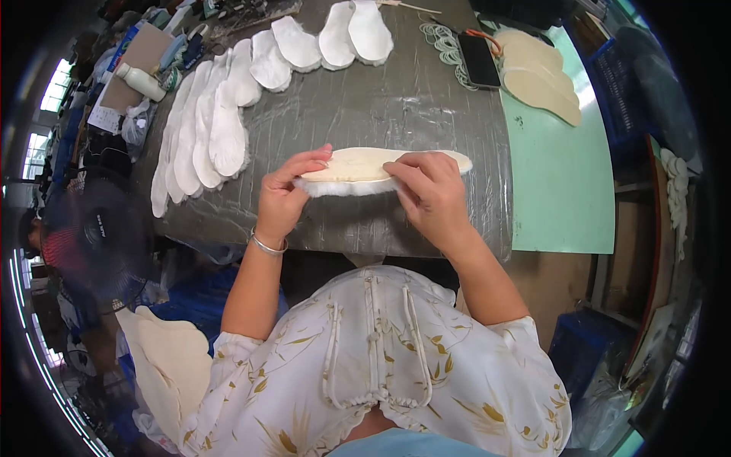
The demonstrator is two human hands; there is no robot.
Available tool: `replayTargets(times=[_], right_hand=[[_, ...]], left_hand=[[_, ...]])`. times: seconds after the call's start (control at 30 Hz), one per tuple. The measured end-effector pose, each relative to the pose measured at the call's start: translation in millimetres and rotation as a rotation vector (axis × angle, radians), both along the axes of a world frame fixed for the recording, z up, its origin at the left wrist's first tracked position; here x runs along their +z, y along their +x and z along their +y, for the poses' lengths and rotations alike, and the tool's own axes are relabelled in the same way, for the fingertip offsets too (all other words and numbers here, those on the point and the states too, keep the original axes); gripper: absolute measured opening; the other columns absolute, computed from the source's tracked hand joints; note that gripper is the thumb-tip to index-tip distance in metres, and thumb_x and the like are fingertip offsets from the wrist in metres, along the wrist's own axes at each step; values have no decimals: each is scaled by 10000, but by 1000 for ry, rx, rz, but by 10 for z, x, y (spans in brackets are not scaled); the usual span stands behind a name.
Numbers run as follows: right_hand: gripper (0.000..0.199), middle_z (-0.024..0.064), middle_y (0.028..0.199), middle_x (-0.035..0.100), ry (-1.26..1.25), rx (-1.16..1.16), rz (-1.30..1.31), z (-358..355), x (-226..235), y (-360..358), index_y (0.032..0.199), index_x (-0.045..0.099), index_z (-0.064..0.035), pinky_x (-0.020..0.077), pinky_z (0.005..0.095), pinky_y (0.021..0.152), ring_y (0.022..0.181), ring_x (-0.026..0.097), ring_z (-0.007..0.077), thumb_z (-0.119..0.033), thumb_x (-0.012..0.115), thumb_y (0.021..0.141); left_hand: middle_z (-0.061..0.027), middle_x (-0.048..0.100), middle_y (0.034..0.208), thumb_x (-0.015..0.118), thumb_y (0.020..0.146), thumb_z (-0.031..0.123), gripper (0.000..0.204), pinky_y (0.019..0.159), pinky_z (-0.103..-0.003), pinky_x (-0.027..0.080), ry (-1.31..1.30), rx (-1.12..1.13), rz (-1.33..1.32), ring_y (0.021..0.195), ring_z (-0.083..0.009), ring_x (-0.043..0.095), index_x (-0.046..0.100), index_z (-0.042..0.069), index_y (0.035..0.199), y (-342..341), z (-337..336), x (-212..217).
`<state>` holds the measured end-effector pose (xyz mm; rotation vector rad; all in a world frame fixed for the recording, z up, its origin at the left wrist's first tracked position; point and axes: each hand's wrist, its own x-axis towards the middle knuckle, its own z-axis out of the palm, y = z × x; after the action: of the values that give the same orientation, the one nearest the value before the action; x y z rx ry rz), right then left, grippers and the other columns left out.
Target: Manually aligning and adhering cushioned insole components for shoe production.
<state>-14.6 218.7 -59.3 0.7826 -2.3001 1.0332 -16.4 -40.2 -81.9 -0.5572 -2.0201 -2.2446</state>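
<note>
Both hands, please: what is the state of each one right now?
Left hand: closed, holding the fleece-lined insole at its left end.
Right hand: closed, holding the same insole nearer its right end.

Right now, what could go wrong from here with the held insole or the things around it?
1. White fluff pokes out along the near edge of the insole; it might bunch if the left grip and right grip pinch unevenly.
2. The leftmost white insole lies near the edge of the table; a brush could knock it off.
3. The phone lies beside cord coils; tugging those might shift it.
</note>
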Motion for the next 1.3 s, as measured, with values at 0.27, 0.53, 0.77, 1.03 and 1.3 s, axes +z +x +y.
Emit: replayTargets(times=[0.27, 0.53, 0.77, 1.03, 1.3], right_hand=[[327, 112, 1084, 646, -153, 29, -239, 302, -243, 180, 1082, 661, -53, 467, 393, 893, 1000, 609, 303, 0, 666, 759], [294, 152, 1135, 642, -136, -312, -333, 868, -654, 109, 1093, 656, -28, 523, 360, 821, 982, 637, 331, 42, 561, 823], [247, 139, 1109, 652, -145, -293, -462, 959, -781, 134, 1079, 657, -30, 534, 367, 819, 953, 649, 338, -8, 598, 841], [333, 117, 1173, 621, -65, -250, -486, 941, -683, 102, 1167, 622, -36, 539, 331, 812, 939, 665, 269, -13, 658, 836], [220, 97, 1115, 658, -52, -274, -441, 874, -814, -13, 1037, 705, -80, 539, 354, 819, 968, 649, 292, -94, 698, 817]], left_hand=[[-160, 655, 1167, 532, 786, -143, 302, 1073, -444, 406, 21, -35, -41, 1236, -368, 548, 695, 4, 994, 12, 5, -179], [-198, 611, 1252, 493, 827, -132, 188, 1088, -460, 376, 14, 17, -158, 1296, -362, 493, 614, 9, 856, 88, -163, -345], [-193, 574, 1306, 524, 862, -94, 167, 1129, -491, 322, 169, -6, -318, 1366, -379, 403, 595, 56, 840, 82, -298, -628], [-204, 547, 1343, 501, 844, -114, 186, 1143, -499, 303, 185, 22, -408, 1370, -375, 396, 569, 57, 819, 97, -345, -811], [-232, 562, 1316, 544, 855, -86, 188, 1079, -429, 409, 193, 141, -397, 1247, -327, 531, 624, 32, 978, 119, -304, -717]])
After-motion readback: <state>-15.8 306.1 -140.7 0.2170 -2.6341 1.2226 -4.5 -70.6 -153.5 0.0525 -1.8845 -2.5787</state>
